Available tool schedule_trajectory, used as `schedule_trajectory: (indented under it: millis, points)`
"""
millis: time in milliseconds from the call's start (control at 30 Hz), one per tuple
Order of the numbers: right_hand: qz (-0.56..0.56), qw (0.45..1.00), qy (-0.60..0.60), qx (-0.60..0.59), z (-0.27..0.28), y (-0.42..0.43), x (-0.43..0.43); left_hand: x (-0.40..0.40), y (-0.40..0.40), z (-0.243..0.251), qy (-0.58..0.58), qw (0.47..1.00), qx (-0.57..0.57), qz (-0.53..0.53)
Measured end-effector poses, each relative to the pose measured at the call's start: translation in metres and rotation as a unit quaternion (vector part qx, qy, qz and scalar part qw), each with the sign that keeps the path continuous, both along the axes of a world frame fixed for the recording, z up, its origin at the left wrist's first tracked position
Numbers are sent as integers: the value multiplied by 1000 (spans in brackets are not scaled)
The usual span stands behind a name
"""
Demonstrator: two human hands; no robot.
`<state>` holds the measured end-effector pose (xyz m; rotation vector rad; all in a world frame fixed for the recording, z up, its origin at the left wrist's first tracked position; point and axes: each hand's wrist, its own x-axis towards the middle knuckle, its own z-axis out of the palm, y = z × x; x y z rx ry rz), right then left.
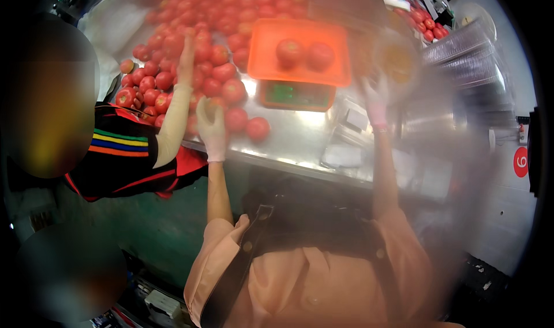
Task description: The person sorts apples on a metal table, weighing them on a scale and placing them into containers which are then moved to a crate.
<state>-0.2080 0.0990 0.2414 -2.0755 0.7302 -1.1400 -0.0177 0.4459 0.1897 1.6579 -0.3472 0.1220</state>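
My left hand [211, 126], in a white glove, is at the near edge of a heap of tomatoes [233, 90], thumb and fingers spread. A tomato shows by its fingertips; whether it is gripped is unclear. My right hand [377, 96], also gloved, is raised right of the scale, blurred, beside a hazy yellowish shape; what it holds cannot be told. Between the hands, an orange plastic tray [298, 74] with two tomatoes [305, 55] rests on a weighing scale [298, 96] with a green lit display. Two tomatoes lie loose on the metal table [285, 131] beside my left hand.
At the left, another person's sleeved arm [175, 120] reaches over the tomatoes. Small clear packs [344, 154] lie on the table right of the scale. Stacked clear plastic containers [467, 55] stand farther right, with more tomatoes [428, 25] behind. Haze blurs much of the right side.
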Motion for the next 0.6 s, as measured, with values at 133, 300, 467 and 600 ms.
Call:
schedule_trajectory:
  millis: [133,300,467,600]
  points:
    - [21,996,51,-65,4,2,31,-1,7,-6,7,1000,19,13]
    - [61,968,193,-145,16,8,84,-9,-46,23,-8,998,-1,-69]
    - [55,936,319,-137,12,5,125,6,-159,70,-283,923,201,-168]
    - [52,984,170,18,13,-5,123,26,-220,71,-267,876,362,-174]
